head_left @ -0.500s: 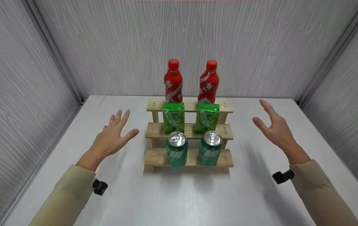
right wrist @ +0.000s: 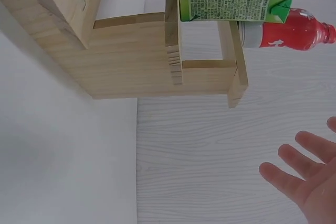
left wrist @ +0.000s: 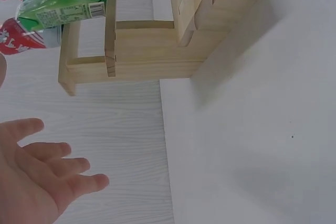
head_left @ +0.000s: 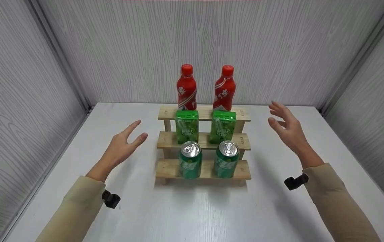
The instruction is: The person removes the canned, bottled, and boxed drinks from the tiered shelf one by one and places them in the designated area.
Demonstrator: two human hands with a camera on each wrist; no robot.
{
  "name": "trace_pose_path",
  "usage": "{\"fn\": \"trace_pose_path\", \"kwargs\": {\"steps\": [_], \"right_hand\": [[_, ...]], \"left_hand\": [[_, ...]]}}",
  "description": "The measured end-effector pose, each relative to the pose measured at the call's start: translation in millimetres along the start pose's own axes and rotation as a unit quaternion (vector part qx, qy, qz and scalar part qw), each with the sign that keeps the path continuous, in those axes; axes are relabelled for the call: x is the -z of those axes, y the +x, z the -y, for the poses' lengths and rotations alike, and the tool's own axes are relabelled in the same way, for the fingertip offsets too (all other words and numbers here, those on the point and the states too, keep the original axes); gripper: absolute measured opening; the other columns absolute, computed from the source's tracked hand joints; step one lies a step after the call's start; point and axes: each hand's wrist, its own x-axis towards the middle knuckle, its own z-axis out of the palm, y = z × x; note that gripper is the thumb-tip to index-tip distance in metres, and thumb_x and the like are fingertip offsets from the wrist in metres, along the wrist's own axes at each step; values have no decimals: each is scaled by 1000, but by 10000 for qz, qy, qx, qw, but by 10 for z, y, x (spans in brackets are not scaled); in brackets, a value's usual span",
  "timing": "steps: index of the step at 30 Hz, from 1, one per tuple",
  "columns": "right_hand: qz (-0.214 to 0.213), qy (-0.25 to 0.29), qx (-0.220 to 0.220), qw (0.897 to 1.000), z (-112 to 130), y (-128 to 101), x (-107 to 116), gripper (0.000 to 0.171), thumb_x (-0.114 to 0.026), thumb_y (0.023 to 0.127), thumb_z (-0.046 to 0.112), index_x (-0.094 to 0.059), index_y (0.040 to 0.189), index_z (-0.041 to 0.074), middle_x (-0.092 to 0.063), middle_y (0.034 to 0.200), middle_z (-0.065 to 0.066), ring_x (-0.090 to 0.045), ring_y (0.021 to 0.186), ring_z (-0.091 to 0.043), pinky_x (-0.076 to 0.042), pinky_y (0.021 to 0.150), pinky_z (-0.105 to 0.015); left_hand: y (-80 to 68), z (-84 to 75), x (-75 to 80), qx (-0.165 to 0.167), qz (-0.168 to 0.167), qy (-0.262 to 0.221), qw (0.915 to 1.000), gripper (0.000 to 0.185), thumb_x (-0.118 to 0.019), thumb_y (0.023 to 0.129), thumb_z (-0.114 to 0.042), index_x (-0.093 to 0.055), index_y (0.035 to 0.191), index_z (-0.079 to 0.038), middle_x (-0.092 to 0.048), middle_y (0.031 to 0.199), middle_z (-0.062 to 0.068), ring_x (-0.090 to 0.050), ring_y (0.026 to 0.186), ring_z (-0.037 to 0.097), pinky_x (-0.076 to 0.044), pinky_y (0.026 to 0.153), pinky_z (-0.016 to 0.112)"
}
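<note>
Both hands have drifted nearer the wooden rack (head_left: 203,141) mid-desk; left hand (head_left: 123,145) and right hand (head_left: 287,129) hover spread, empty. It looks stiff, light; grip the end posts, since the drinks could topple.

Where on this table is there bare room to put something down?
The white table is bare in front of the wooden rack, and on either side of it, under the left hand and right hand. The rack is crowded: two green cans, two green cartons and two red bottles sit in its middle.
</note>
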Motion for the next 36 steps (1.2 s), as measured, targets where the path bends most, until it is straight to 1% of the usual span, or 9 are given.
{"fn": "trace_pose_path", "kwargs": {"steps": [5,8,12,16,22,25,28,31,36], "right_hand": [[5,812,-104,9966,-10,120,-54,51,-53,95,11,-35,142,8,-45,136,-14,-44,122,-31,-42,91,-28],[5,1256,-139,9920,-15,174,-75,49,-52,96,11,-35,142,7,-46,134,-15,-45,120,-31,-46,87,-23],[20,1552,-196,9877,0,227,-99,49,-51,96,16,-35,141,7,-46,134,-18,-46,120,-31,-48,84,-25],[21,1794,-253,9834,16,286,-132,49,-51,96,19,-36,141,8,-46,134,-18,-46,120,-33,-49,83,-26],[84,2090,-260,9775,36,384,-188,49,-51,96,20,-36,141,9,-46,133,-18,-46,120,-33,-47,88,-38],[163,2237,-241,9742,55,425,-212,48,-51,96,19,-36,141,9,-46,134,-17,-46,120,-32,-47,88,-39],[229,2329,-208,9720,75,460,-232,48,-51,96,19,-37,141,9,-46,134,-16,-47,119,-30,-47,88,-40],[286,2363,-179,9711,97,500,-254,49,-52,95,20,-37,141,11,-46,134,-16,-48,119,-28,-45,89,-44],[436,2319,-133,9717,126,565,-293,51,-53,95,22,-35,142,11,-43,136,-18,-45,122,-30,-42,93,-49]], "left_hand": [[20,52,-18,173,24,-830,9964,68,-51,91,-52,-36,143,-13,-32,147,10,-34,131,33,-34,100,48],[34,73,-36,255,111,-1285,9913,67,-53,90,-50,-35,143,-13,-32,146,12,-34,131,32,-39,96,47],[61,96,-70,390,255,-1818,9822,66,-55,91,-46,-34,143,-10,-32,145,16,-34,131,33,-42,92,50],[100,128,-110,565,370,-2378,9690,65,-57,92,-39,-31,144,-10,-31,145,17,-36,129,34,-41,93,51],[156,153,-176,773,513,-3084,9467,65,-61,91,-32,-31,144,-10,-35,142,17,-40,126,31,-44,91,48],[181,157,-216,883,561,-3300,9382,67,-65,88,-32,-33,143,-9,-38,139,17,-43,123,30,-46,88,46],[197,162,-260,925,593,-3435,9327,67,-67,87,-29,-34,142,-8,-40,137,18,-44,122,32,-47,87,45],[207,163,-305,933,632,-3523,9291,65,-67,87,-24,-35,141,-9,-40,136,19,-44,122,34,-48,86,45],[248,180,-383,1015,752,-3826,9152,61,-65,88,-13,-35,141,-9,-39,137,19,-46,119,35,-48,86,45]]}}
